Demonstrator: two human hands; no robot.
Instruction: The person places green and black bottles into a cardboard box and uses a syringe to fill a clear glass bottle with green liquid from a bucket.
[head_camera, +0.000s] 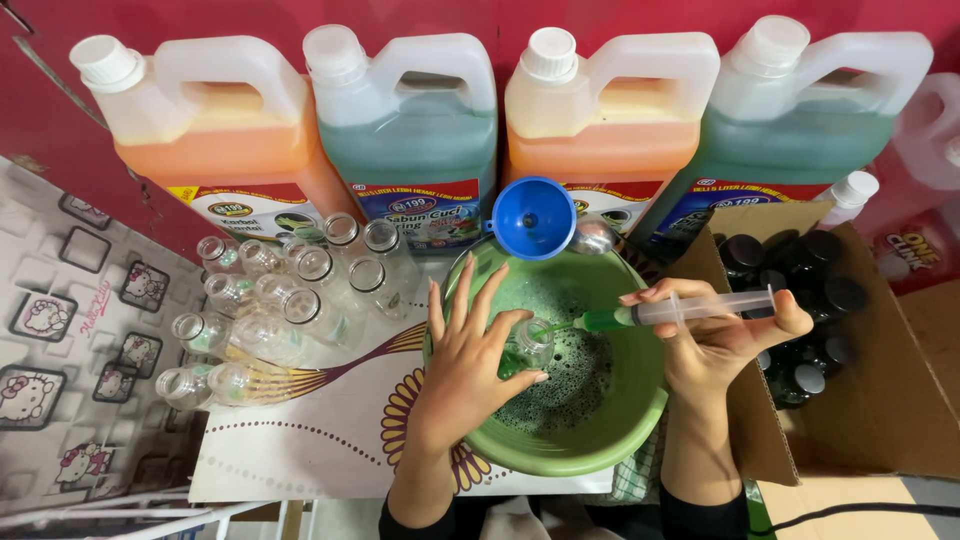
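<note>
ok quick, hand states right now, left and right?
Left hand: closed around a small clear bottle, held over the green basin.
Right hand: closed on a syringe of green liquid, tip at the bottle's mouth.

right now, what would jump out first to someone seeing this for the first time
Four big jugs along the back wall, alternating orange liquid and green liquid, catch the eye first. In the centre, the left hand holds a small clear bottle over a green basin of foamy green liquid, while the right hand aims a syringe into it. A blue funnel sits behind the basin, with a cluster of empty clear bottles to the left.
</note>
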